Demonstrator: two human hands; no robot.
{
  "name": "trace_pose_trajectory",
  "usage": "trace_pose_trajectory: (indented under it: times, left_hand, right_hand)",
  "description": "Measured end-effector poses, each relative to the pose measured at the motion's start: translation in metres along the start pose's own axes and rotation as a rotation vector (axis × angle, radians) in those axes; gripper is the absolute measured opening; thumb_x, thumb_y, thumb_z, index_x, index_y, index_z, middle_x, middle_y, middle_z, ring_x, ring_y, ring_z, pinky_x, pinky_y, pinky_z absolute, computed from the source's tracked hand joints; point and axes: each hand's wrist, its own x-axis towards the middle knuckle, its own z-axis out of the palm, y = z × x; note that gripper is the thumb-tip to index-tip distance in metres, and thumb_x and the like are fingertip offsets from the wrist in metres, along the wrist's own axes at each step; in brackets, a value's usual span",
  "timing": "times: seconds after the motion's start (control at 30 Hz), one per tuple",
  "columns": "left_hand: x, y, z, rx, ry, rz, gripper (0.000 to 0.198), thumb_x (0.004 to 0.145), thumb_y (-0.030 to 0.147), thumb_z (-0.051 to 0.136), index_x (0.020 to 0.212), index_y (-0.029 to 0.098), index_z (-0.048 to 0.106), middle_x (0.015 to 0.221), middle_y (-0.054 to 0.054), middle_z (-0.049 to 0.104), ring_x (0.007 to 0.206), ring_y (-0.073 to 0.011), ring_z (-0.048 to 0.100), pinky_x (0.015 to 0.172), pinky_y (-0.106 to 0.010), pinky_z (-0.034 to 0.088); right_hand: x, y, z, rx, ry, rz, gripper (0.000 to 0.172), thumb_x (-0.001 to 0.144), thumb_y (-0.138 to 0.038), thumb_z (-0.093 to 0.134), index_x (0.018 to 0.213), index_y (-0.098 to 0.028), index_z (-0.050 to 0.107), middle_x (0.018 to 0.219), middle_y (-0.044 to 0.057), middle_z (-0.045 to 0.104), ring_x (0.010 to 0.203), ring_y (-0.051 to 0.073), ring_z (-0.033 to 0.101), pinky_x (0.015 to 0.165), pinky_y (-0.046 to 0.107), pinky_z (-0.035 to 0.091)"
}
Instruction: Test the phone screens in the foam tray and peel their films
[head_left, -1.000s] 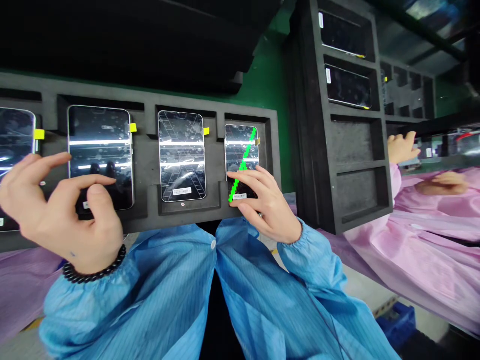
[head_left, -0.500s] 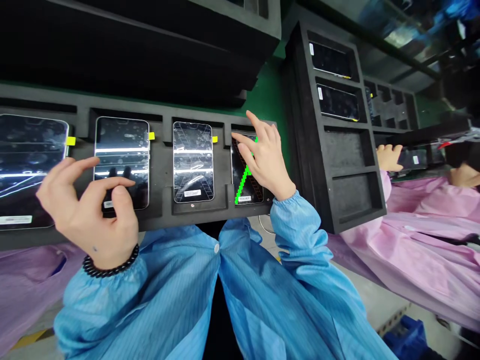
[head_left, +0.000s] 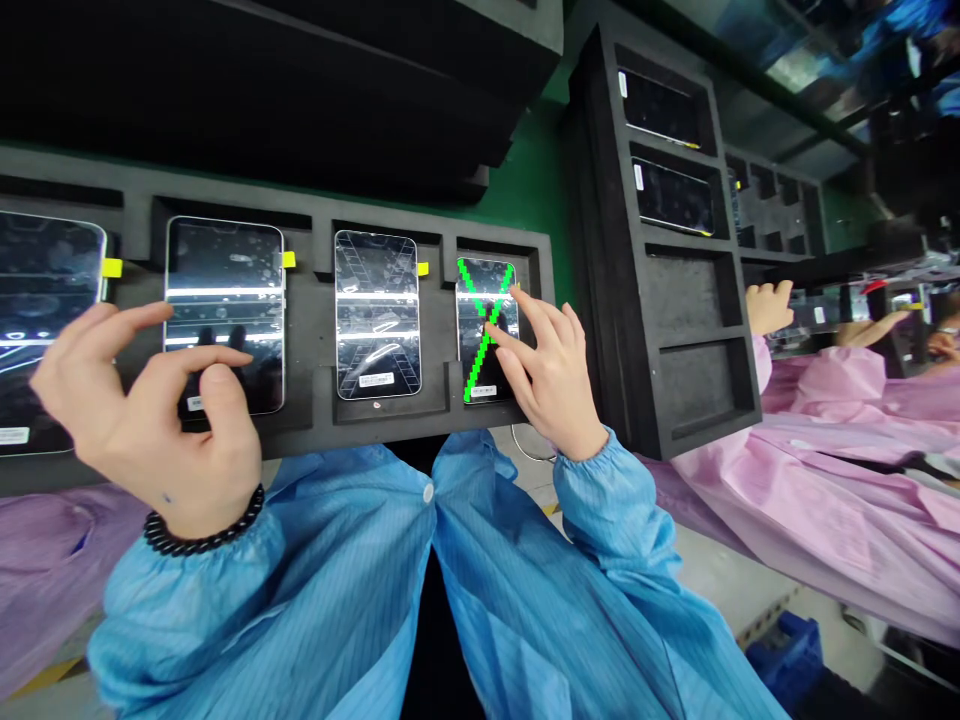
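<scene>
A black foam tray point(head_left: 315, 430) holds several phones face up in a row. At its right end, the smallest-looking phone point(head_left: 501, 365) shows a green X of block-like strokes across its dark screen. My right hand point(head_left: 551, 365) is over this phone's right side, fingers apart, with fingertips at the screen. My left hand point(head_left: 169, 420) hovers with spread fingers over the left part of another phone point(head_left: 225, 250), holding nothing. Between the hands, a third phone point(head_left: 377, 320) displays a faint grid pattern. At the far left a phone point(head_left: 45, 270) is partly covered by my left hand.
To the right stands a stack of black foam trays point(head_left: 701, 245), its top one holding two phones point(head_left: 675, 195). A large black block point(head_left: 300, 110) lies beyond my tray. Co-workers in pink sleeves point(head_left: 795, 470) are at the right, one hand point(head_left: 769, 307) beside the stack.
The single green diagonal on the rightmost phone has become a full X. My right hand has moved right and down, uncovering more of the screen. My left hand keeps its pose.
</scene>
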Motion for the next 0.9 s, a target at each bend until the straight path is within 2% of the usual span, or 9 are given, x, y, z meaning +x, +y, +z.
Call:
trace_pose_trajectory:
  times: [0.27,0.37,0.47,0.57,0.7,0.8,0.9]
  left_hand:
    - [0.001,-0.002,0.0,0.015,-0.028,0.0,0.027,0.082,0.026,0.058,0.094,0.018,0.081,0.131,-0.009,0.069,0.133,-0.0395,0.056,0.113,-0.062,0.041]
    - [0.001,0.0,-0.002,0.02,-0.046,-0.03,0.029,0.083,0.026,0.057,0.097,0.018,0.081,0.132,-0.009,0.068,0.134,-0.0398,0.056,0.115,-0.062,0.04]
    - [0.001,0.001,-0.002,0.014,-0.042,-0.013,0.029,0.082,0.025,0.058,0.098,0.018,0.081,0.132,-0.01,0.069,0.133,-0.0405,0.057,0.114,-0.063,0.04]
    - [0.001,0.001,-0.002,0.013,-0.041,-0.013,0.03,0.083,0.025,0.057,0.099,0.019,0.082,0.133,-0.009,0.068,0.133,-0.0405,0.056,0.114,-0.063,0.041]
    - [0.002,0.003,-0.002,-0.001,-0.033,-0.011,0.028,0.086,0.027,0.057,0.097,0.02,0.081,0.133,-0.008,0.068,0.136,-0.0392,0.054,0.116,-0.061,0.04]
    - [0.001,0.002,-0.001,-0.001,-0.015,-0.024,0.024,0.088,0.029,0.058,0.094,0.021,0.08,0.132,-0.007,0.069,0.137,-0.0367,0.053,0.118,-0.058,0.038]
    - [0.0,-0.002,0.001,0.003,0.004,-0.006,0.021,0.089,0.031,0.061,0.091,0.02,0.078,0.13,-0.009,0.07,0.136,-0.0361,0.054,0.117,-0.057,0.039]
  right_hand:
    - [-0.045,0.003,-0.01,0.008,0.015,-0.016,0.035,0.106,-0.028,0.045,0.123,-0.024,0.075,0.155,0.01,0.055,0.137,0.029,0.053,0.121,0.059,0.035]
    - [-0.052,0.002,-0.018,0.008,0.001,-0.045,0.034,0.104,-0.024,0.047,0.112,-0.023,0.079,0.15,0.009,0.06,0.132,0.028,0.058,0.119,0.059,0.038]
    - [-0.049,0.003,-0.021,-0.011,0.004,-0.066,0.033,0.101,-0.021,0.05,0.092,-0.022,0.082,0.141,0.009,0.067,0.128,0.029,0.061,0.117,0.058,0.041]
    - [-0.04,0.007,-0.021,-0.042,-0.022,-0.084,0.036,0.099,-0.021,0.054,0.074,-0.023,0.079,0.133,0.007,0.072,0.126,0.03,0.062,0.116,0.058,0.042]
    - [-0.016,0.012,-0.028,0.0,0.013,-0.089,0.039,0.101,-0.023,0.05,0.074,-0.023,0.078,0.124,0.007,0.074,0.122,0.03,0.063,0.114,0.057,0.044]
    - [0.012,0.003,-0.031,0.046,0.107,-0.073,0.041,0.105,-0.027,0.043,0.084,-0.023,0.078,0.131,0.006,0.071,0.125,0.029,0.061,0.113,0.053,0.045]
    - [0.046,-0.015,-0.022,0.068,0.09,-0.126,0.038,0.107,-0.033,0.039,0.11,-0.024,0.076,0.148,0.006,0.061,0.135,0.028,0.054,0.117,0.051,0.042]
